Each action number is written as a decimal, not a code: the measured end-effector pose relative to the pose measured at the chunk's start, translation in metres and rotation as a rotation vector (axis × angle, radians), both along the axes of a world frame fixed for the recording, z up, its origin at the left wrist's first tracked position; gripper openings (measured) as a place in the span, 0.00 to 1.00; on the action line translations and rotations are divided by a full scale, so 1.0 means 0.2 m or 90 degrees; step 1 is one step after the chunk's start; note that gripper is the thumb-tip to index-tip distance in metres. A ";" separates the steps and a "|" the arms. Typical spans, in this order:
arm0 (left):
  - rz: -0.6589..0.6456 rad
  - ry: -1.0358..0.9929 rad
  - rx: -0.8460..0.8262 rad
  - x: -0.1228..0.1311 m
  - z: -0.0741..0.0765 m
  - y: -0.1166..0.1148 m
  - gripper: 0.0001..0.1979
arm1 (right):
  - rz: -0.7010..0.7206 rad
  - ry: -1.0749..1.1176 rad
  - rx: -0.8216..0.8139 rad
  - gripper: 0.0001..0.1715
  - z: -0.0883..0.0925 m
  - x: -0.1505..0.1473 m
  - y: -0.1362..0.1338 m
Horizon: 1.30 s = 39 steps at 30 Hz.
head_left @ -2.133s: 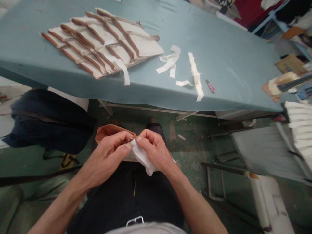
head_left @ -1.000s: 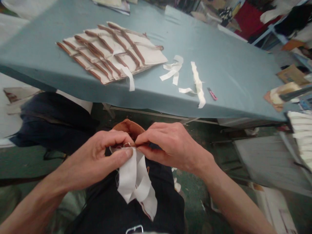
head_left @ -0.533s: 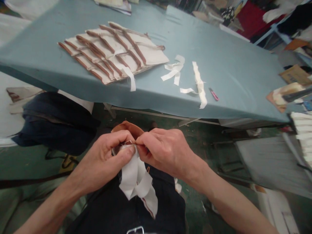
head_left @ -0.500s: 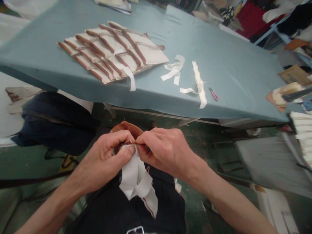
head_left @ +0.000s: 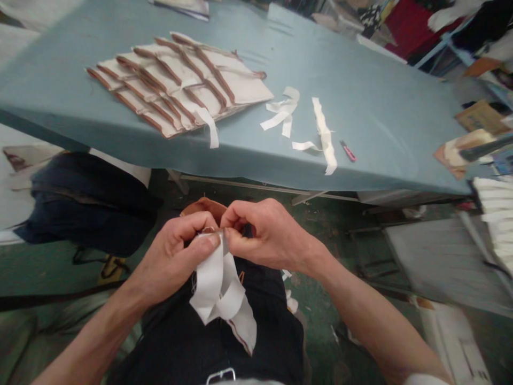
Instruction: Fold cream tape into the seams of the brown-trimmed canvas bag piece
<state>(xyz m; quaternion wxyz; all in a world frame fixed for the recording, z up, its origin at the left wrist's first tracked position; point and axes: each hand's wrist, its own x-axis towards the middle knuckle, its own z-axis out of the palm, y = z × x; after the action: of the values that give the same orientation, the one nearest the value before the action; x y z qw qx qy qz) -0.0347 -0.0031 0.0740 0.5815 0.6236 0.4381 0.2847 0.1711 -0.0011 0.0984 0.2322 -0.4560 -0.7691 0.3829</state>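
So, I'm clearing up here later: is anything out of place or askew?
Yes. A white strip from the stacked panels and a longer strip near the pink cutter hang over the table edge, and white scraps lie on the floor. The left hand and right hand pinch a folded strip.

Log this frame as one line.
left hand: pinches white fabric strip | right hand: pinches same strip | brown piece: behind hands | table: stacked panels
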 end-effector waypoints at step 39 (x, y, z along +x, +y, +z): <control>-0.154 0.063 0.577 -0.16 -0.18 -0.10 0.12 | 0.006 0.338 -0.435 0.11 -0.12 -0.05 -0.06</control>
<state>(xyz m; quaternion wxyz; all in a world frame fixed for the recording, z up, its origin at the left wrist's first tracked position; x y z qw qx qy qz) -0.0659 -0.0235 0.0389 0.2578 0.8741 0.2212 0.3473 0.1618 -0.0127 0.0749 0.2559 -0.3887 -0.5140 0.7205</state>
